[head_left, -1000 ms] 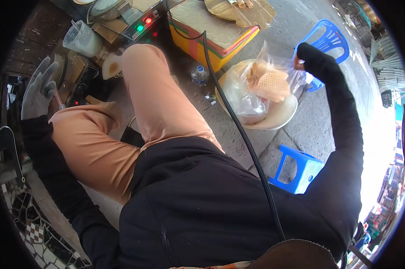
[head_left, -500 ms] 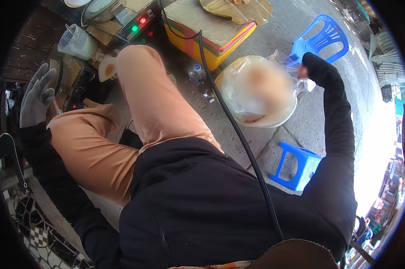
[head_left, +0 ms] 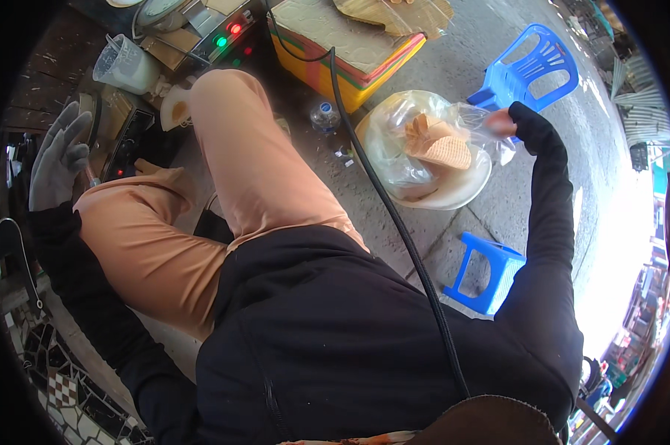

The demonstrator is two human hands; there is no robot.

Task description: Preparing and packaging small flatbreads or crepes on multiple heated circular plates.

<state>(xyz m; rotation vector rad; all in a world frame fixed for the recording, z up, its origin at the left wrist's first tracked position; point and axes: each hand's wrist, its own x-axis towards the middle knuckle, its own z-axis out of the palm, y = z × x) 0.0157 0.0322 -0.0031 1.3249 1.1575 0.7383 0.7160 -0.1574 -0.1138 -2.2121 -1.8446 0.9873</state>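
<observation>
My left hand [head_left: 59, 159], in a grey glove, is held up at the far left with its fingers stretched out and nothing in it. It is beside a small rod-like handle [head_left: 92, 175] near a dark box with a red light. On the right, my bare right hand [head_left: 500, 124] grips the edge of a clear plastic bag [head_left: 474, 119]; its fingers are partly blurred. The bag lies in a round white basin [head_left: 465, 194]. Several tan, waffle-patterned wafers [head_left: 446, 150] lie in the bag.
A yellow box [head_left: 313, 67] with a padded lid and cardboard stands ahead. A white bucket [head_left: 126, 65] is at the upper left, near lit switches [head_left: 228, 35]. A blue chair [head_left: 524, 70], a blue stool [head_left: 487, 273] and a plastic bottle [head_left: 324, 117] stand on the concrete. A black cable hangs across.
My right hand has come slightly lower, and the bag's edge has dropped and spread toward it. The wafers, smeared before, now show clearly. My left hand has barely moved.
</observation>
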